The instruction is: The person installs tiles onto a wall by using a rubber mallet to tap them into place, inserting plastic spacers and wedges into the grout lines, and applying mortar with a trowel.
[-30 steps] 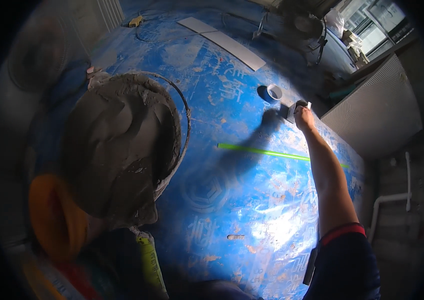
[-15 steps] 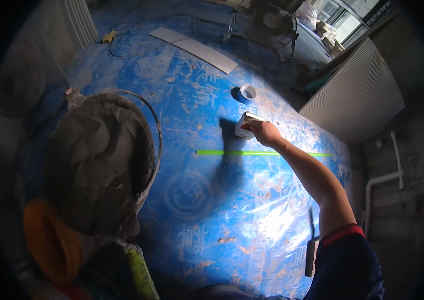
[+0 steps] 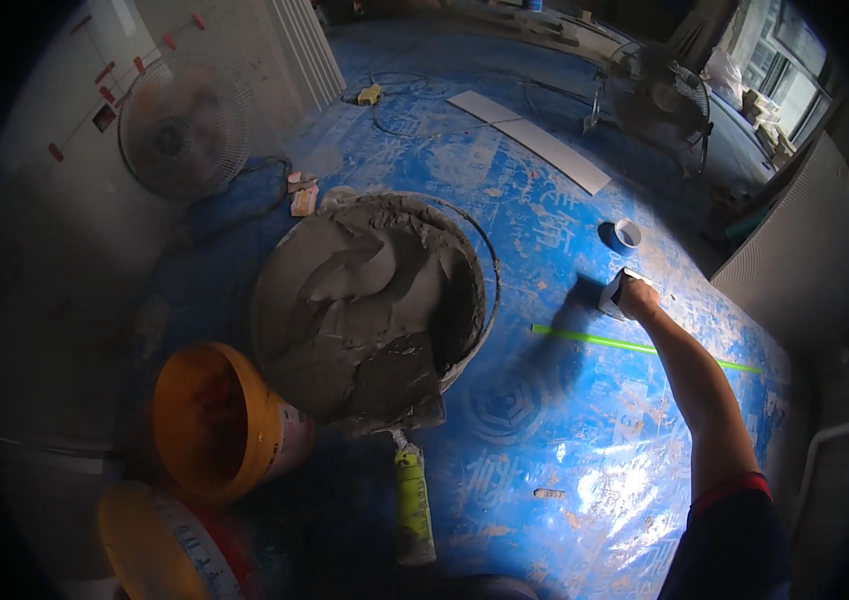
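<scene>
My right hand (image 3: 639,298) reaches out over the floor at the far right, at the open top of a small white box (image 3: 613,296). Its fingers dip into the opening or curl at its edge; they are hidden, so I cannot make out whether they grasp anything. Just beyond the box stands a white ring-shaped roll (image 3: 628,234). On the near side, a bright green strip (image 3: 605,342) lies across the blue sheeting, passing under my forearm. My left hand is out of view.
A large bucket of grey mortar (image 3: 365,290) stands left of centre, a tool with a yellow-green handle (image 3: 413,505) against its near side. Orange-yellow buckets (image 3: 263,425) sit lower left. Farther off are a long pale board (image 3: 530,140), fans (image 3: 185,125) and a ribbed panel (image 3: 795,220).
The view has swung left, so everything sits farther right in the picture. My right hand stays at the white box, its fingers now less visible.
</scene>
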{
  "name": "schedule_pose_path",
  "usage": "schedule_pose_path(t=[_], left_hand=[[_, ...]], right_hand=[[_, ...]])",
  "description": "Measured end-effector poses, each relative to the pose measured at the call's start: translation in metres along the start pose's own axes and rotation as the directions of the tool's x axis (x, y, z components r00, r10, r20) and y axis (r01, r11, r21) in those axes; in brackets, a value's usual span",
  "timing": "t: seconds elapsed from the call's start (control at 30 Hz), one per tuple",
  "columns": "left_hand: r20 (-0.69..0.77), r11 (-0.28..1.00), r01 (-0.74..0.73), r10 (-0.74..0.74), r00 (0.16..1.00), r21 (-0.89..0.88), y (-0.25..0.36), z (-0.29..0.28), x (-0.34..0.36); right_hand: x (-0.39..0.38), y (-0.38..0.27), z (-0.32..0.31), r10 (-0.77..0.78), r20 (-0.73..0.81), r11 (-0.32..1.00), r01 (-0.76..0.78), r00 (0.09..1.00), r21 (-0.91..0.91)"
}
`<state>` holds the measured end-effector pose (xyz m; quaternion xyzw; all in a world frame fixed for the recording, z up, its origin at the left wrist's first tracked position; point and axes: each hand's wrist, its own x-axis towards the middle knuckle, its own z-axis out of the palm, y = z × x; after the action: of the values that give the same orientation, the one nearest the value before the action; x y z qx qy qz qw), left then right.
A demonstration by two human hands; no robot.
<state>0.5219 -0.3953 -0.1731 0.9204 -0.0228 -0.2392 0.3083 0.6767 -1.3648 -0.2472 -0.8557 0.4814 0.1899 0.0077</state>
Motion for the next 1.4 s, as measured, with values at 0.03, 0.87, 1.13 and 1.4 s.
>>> schedule_pose_path(t=[0.03, 0.87, 1.13, 1.4], left_hand=[[0.028, 0.974, 0.187, -0.185, 0.982, -0.126, 0.007, -0.001, 0.011], [-0.170, 0.951, 0.234, -0.201, 0.965, 0.201, 0.060, -0.015, -0.009], [-0.073, 0.988, 0.100, -0.109, 0.991, -0.122, 0.119, 0.036, -0.002], [0.510, 0.386, 0.565, -0.244, 0.825, -0.729, 0.149, 0.143, 0.052]], right_hand=[[0.003, 0.020, 0.009, -0.023, -0.087, 0.999, 0.027, 0.996, 0.047], [0.088, 0.090, 0.041, -0.120, -0.659, 0.951, 0.276, 0.743, 0.139], [-0.140, 0.027, 0.172, -0.743, -0.102, 0.095, 0.255, 0.662, 0.962], [-0.567, -0.185, 0.100, -0.893, 0.418, 0.439, 0.540, 0.170, 0.718]])
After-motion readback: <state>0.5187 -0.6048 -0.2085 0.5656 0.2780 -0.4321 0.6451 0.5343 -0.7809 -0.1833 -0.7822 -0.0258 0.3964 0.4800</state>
